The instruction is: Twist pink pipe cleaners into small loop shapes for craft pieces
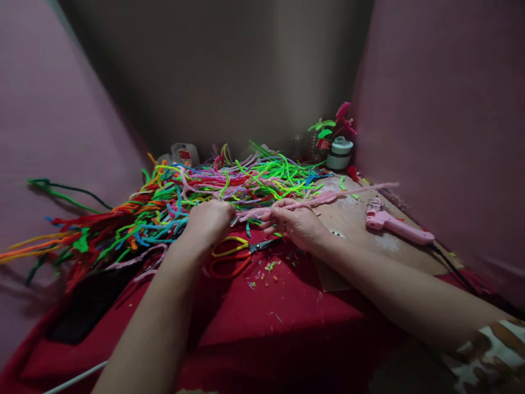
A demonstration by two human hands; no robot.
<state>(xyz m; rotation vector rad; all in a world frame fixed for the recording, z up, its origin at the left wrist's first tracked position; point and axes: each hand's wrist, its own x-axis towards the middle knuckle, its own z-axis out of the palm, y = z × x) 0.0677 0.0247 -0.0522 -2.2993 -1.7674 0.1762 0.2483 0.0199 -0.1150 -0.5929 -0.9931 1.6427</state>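
A bundle of fuzzy pink pipe cleaners (328, 198) stretches across the front of a colourful heap of pipe cleaners (254, 178). My right hand (295, 223) pinches this bundle near its middle, with the other fingers partly curled below. At the bundle's left end, my left hand (211, 221) is closed, back of the hand up; its fingertips and whatever they hold are hidden. Just below and between the hands lie scissors (233, 259) with yellow and red handles, their blades pointing towards my right wrist.
A pink glue gun (397, 224) with a black cord lies on a tan board (410, 260) at right. A dark phone-like slab (94, 303) rests at left on the red cloth (279, 312). Small clippings (270, 268) are scattered in front. A lidded jar (339, 153) stands behind.
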